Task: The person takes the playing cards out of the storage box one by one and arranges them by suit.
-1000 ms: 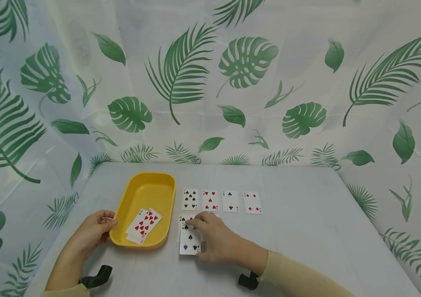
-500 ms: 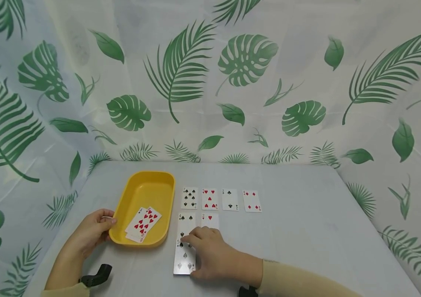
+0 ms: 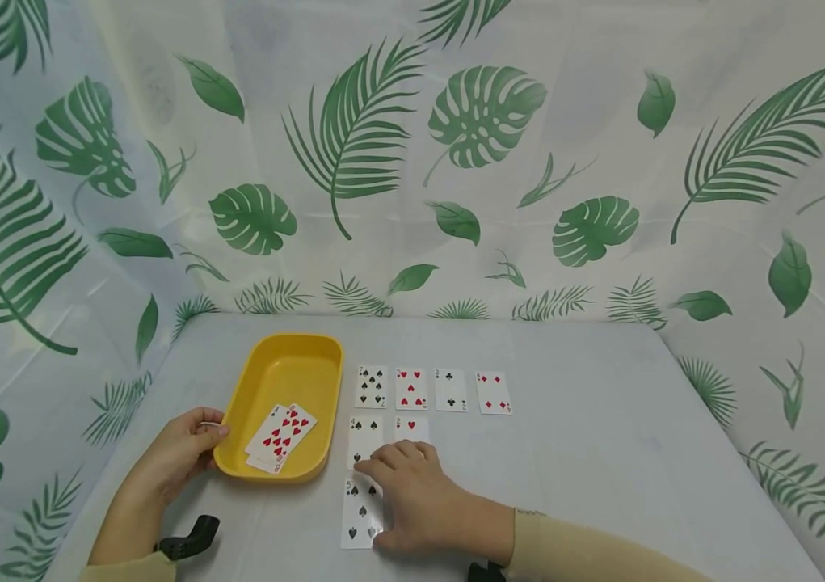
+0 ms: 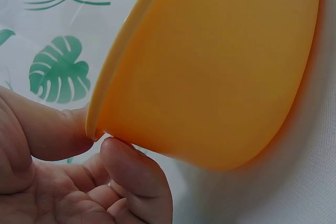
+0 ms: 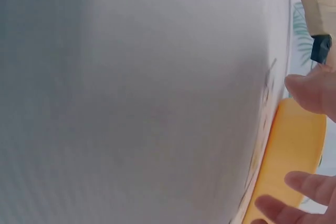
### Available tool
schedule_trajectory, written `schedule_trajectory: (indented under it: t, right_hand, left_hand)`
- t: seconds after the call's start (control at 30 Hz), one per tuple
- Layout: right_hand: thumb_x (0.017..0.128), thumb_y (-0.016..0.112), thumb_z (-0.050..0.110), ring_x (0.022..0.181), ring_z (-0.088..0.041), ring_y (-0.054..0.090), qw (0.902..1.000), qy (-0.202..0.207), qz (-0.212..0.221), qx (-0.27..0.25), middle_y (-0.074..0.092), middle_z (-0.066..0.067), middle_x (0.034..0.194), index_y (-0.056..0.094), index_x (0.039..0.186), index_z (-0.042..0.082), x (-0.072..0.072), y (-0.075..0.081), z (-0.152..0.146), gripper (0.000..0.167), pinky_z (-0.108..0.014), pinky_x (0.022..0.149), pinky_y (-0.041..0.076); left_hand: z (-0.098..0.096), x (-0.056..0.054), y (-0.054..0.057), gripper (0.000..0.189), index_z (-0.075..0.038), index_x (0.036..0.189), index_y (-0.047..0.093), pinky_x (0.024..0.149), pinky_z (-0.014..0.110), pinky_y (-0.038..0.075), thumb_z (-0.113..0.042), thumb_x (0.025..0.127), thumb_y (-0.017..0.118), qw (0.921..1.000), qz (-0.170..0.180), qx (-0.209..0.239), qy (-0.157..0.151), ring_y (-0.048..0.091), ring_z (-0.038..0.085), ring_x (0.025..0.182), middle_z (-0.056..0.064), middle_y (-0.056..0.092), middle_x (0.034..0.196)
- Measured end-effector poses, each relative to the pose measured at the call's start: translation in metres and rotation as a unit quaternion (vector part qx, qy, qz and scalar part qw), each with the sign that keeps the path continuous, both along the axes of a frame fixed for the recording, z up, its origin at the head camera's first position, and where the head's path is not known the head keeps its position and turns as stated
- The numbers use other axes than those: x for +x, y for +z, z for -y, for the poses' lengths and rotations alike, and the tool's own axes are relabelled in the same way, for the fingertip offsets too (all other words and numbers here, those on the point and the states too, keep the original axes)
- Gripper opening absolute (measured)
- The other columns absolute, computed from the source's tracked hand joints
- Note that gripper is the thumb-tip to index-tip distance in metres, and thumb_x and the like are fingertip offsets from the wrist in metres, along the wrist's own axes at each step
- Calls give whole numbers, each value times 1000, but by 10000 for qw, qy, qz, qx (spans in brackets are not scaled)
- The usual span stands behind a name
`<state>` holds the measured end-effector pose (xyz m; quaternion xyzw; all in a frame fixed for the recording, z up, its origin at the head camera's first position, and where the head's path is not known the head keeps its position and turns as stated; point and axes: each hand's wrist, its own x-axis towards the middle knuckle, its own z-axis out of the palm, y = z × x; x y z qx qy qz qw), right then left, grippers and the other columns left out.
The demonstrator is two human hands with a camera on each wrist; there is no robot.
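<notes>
My left hand [image 3: 178, 450] pinches the near left rim of a yellow tray [image 3: 296, 356], thumb on one side of the rim and a bent finger under it in the left wrist view. Inside the tray lie an eight of hearts [image 3: 288, 431] and a black ace partly under it. A five of spades [image 3: 361, 517] lies on the table just below a four of spades [image 3: 364, 436]. My right hand [image 3: 419, 501] hovers at the five's right edge; in the right wrist view its thumb [image 5: 312, 92] and fingers are spread apart with nothing between them.
In the back row lie a seven of spades [image 3: 372, 388], a five of hearts [image 3: 410, 390], a two of clubs [image 3: 451, 391] and a four of diamonds [image 3: 494, 394]. A two of hearts [image 3: 412, 428] sits behind my right hand, partly covered. A leaf-patterned cloth [image 3: 528, 226] stands behind the table.
My right hand has brought the five of spades from over the four of spades toward me and let it go. The two of hearts has come into view. My left hand stays on the tray.
</notes>
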<state>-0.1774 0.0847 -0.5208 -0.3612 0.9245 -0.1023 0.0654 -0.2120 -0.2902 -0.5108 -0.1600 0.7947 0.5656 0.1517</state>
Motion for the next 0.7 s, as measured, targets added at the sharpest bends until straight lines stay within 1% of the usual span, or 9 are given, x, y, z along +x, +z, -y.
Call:
schedule_trajectory:
  t: [0.1,0.17,0.27,0.37,0.5,0.6,0.7]
  right_hand:
    - [77,87,59,142,-22,48,9998,-198,-78,8,54,4,152,50,155,32,-2,5,1,91,-61,115,38]
    - [78,85,62,147,-27,45,9993,-314,-204,31,50,-1,158,46,158,32,-5,7,1,94,-67,116,37]
    - [79,83,65,154,-36,39,9987,-369,-351,-12,41,-8,168,39,164,31,-11,9,0,101,-75,117,32]
    - [80,83,66,159,-42,32,9987,-382,-340,-82,33,-11,174,33,167,32,-16,13,2,106,-80,118,27]
    - [82,82,66,162,-45,27,9988,-373,-289,-161,28,-12,176,29,169,32,-22,21,8,107,-81,119,24]
    - [83,81,66,163,-45,24,9987,-393,-212,-230,25,-12,178,26,170,33,-27,26,17,109,-82,120,21]
    - [83,80,67,164,-44,21,9982,-466,-124,-361,22,-10,179,23,171,36,-29,30,28,109,-83,121,18]
  left_hand:
    - [0,-1,0,40,7,140,45,69,29,56,-15,110,58,10000,-7,1,6,60,20,82,8,65,103]
    - [0,-1,0,40,7,140,45,69,29,55,-15,110,58,10000,-7,15,14,60,19,82,8,65,102]
    - [0,-2,0,40,7,140,45,68,29,55,-16,110,58,10000,1,18,14,59,19,81,8,65,102]
    - [0,-1,0,40,7,140,45,68,28,56,-16,110,59,10000,10,11,8,60,19,81,7,65,102]
    - [0,-1,0,41,7,141,44,69,29,56,-16,110,59,10000,3,27,13,60,19,81,8,65,102]
    - [0,0,0,41,6,141,44,69,29,56,-15,110,59,10000,17,35,36,60,20,81,8,65,102]
    - [0,0,1,40,7,141,44,69,29,56,-14,110,58,10000,-10,47,-14,60,19,81,8,65,102]
